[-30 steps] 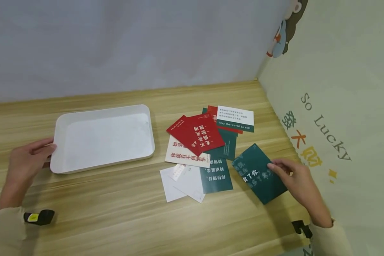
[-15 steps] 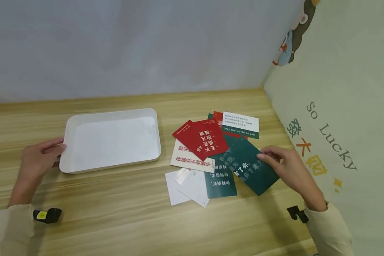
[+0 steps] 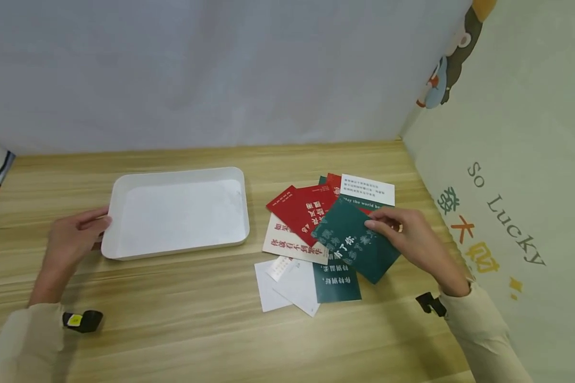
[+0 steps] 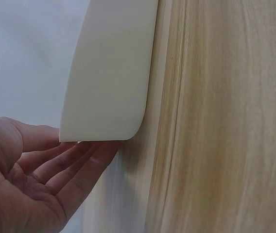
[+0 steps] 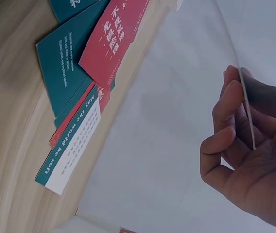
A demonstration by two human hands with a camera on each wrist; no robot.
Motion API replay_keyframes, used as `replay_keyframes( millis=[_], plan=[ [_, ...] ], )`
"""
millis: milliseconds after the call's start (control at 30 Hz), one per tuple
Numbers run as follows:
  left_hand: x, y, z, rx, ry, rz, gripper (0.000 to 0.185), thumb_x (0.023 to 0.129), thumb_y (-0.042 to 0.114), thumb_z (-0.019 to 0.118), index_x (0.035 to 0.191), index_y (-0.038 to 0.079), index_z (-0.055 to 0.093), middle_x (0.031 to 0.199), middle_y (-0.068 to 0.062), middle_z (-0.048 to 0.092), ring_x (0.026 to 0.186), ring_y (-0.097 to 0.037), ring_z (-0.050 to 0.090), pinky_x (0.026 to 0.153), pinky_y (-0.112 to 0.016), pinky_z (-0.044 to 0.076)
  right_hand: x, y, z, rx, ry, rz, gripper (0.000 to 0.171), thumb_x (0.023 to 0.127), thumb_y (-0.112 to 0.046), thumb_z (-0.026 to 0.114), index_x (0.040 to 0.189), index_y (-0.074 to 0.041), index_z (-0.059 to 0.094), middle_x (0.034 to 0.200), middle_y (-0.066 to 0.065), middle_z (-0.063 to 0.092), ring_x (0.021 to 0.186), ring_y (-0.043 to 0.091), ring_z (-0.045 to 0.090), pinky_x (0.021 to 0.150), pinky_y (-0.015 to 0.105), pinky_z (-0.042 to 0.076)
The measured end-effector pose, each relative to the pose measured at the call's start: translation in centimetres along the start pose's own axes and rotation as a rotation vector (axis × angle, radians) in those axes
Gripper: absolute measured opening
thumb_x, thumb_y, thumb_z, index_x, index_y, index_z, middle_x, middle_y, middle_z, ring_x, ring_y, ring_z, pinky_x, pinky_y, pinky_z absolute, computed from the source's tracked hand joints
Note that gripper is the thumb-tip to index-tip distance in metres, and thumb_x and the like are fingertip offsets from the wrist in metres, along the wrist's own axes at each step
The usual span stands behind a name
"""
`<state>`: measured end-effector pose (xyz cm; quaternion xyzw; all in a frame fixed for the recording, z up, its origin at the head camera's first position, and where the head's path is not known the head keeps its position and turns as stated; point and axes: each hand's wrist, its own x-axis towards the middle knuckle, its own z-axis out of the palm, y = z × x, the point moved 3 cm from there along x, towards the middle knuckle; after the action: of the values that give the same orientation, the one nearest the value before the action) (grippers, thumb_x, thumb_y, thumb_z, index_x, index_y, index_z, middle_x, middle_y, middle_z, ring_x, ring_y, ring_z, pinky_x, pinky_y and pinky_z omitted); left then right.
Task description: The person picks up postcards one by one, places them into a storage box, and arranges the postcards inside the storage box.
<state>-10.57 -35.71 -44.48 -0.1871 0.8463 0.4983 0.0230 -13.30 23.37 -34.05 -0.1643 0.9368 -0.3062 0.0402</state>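
In the head view, my left hand (image 3: 72, 239) holds the left end of a white rectangular tray (image 3: 179, 210), thumb at the rim and fingers along the outer end wall. The left wrist view has the tray's side wall (image 4: 109, 73) covering the fingertips. Between right thumb and fingers, my right hand (image 3: 409, 236) pinches a dark green card (image 3: 359, 244) with white writing, above a loose pile of cards. That card appears edge-on in the right wrist view. Beneath and around it lie a red card (image 3: 299, 210), a cream card (image 3: 287, 242) and another green card (image 3: 337, 284).
A white-and-green card (image 3: 369, 186) lies at the back of the pile, white cards (image 3: 294, 284) at its front. A grey-white backdrop (image 3: 211, 80) stands behind the wooden table (image 3: 196, 319). On the right, a pale wall (image 3: 522, 159) carries lettering.
My right hand has carried the green card leftward and away from me, over the pile. My left hand stays at the tray's end. The whole scene shifts rightward and down as the head view turns.
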Motion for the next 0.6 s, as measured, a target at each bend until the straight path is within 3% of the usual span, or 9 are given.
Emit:
replay_keyframes(
  millis=[100,200,400,600],
  plan=[
    [0.0,-0.1,-0.1,0.034,0.011,-0.009,0.053,0.108,0.026,0.058,0.151,-0.005,0.050,0.096,0.034,0.066,0.074,0.019,0.057,0.062,-0.017,0.057,0.4,-0.3,0.2,0.003,-0.014,-0.007,0.016,0.101,-0.012,0.070,0.107,0.000,0.077,0.085,0.006,0.068,0.080,0.022,0.054,0.068,0.026,0.044],
    [0.0,-0.1,-0.1,0.043,0.018,-0.013,0.052,0.108,0.026,0.058,0.151,-0.003,0.051,0.102,0.027,0.068,0.073,0.019,0.058,0.062,-0.017,0.057,0.6,-0.5,0.3,0.012,-0.029,-0.004,0.016,0.101,-0.012,0.070,0.108,0.000,0.077,0.084,0.006,0.067,0.080,0.022,0.054,0.068,0.026,0.044],
    [-0.1,0.1,0.0,0.013,0.023,-0.008,0.052,0.107,0.024,0.059,0.149,-0.005,0.052,0.081,0.043,0.055,0.073,0.018,0.058,0.061,-0.018,0.057,1.1,-1.0,0.6,0.014,-0.038,-0.013,0.015,0.101,-0.011,0.071,0.107,0.000,0.077,0.084,0.006,0.066,0.081,0.023,0.054,0.067,0.026,0.043],
    [-0.1,0.1,0.2,0.009,0.027,-0.007,0.050,0.108,0.023,0.059,0.149,-0.005,0.053,0.079,0.044,0.054,0.074,0.019,0.058,0.061,-0.017,0.057,1.6,-1.5,0.8,0.022,-0.046,-0.046,0.014,0.101,-0.012,0.070,0.107,-0.002,0.078,0.087,0.005,0.068,0.083,0.022,0.054,0.070,0.028,0.044]
  ],
)
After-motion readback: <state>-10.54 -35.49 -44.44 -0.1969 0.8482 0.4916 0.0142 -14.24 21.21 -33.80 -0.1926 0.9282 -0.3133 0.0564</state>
